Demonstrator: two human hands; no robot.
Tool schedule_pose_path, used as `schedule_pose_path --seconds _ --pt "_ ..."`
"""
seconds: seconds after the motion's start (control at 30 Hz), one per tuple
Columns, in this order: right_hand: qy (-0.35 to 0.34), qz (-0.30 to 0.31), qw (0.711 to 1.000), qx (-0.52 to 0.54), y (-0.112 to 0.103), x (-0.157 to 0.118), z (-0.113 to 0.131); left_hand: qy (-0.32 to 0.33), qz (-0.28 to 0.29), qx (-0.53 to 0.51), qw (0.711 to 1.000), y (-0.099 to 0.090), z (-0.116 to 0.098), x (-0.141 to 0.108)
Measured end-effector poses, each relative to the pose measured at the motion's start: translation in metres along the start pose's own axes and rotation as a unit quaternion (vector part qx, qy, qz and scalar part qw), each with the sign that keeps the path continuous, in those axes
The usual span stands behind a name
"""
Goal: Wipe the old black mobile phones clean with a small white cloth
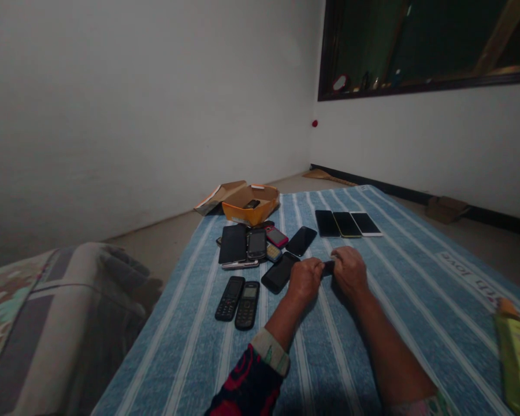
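Observation:
A small dark object [328,268], which looks like a mobile phone, is held between both hands above the striped cloth. My left hand [305,280] is closed on its left end, and my right hand [350,270] grips its right end. Fingers cover most of it. Just left of my left hand lies a black smartphone [278,274], with another black smartphone [301,241] behind it. Two keypad phones, one black [230,298] and one dark grey [247,306], lie side by side nearer me. A pile of phones includes a black one [233,244] and a pink one [277,236].
An open orange box [251,215] with a phone inside stands behind the pile. Three smartphones [346,225] lie in a row at the back right. A bottle of yellow-green liquid [516,364] is at the right edge. A cloth-covered seat [69,323] stands left.

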State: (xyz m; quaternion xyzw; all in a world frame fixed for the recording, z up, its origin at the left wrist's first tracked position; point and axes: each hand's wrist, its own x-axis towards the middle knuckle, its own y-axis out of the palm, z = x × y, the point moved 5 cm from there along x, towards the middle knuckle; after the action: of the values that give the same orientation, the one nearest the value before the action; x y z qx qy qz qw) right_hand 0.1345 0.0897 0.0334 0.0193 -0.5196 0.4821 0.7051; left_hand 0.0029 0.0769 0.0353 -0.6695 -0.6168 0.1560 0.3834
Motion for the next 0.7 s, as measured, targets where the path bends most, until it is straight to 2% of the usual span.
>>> schedule_pose_path --seconds 0.1,0.17,0.37,0.47,0.6,0.7 --pt "-0.051 0.022 0.998 -0.011 0.005 -0.004 0.011 -0.001 0.001 0.002 1.0 0.001 0.001 0.001" --pt "-0.062 0.03 0.998 -0.011 0.003 -0.005 0.012 -0.002 0.001 0.001 1.0 0.001 0.002 0.001" --pt "-0.006 -0.016 0.998 -0.053 -0.011 -0.001 -0.007 -0.002 -0.001 -0.002 1.0 0.001 0.002 -0.001" --pt "-0.013 -0.008 0.999 -0.049 -0.003 -0.005 0.002 -0.003 -0.004 -0.004 1.0 0.001 0.002 -0.001" --pt "-0.041 0.038 0.998 -0.038 0.013 -0.013 0.023 -0.005 -0.005 -0.009 1.0 0.001 0.003 0.0" --pt "-0.045 0.052 0.997 -0.037 0.014 -0.014 0.024 -0.003 -0.006 -0.022 1.0 0.001 0.003 0.0"
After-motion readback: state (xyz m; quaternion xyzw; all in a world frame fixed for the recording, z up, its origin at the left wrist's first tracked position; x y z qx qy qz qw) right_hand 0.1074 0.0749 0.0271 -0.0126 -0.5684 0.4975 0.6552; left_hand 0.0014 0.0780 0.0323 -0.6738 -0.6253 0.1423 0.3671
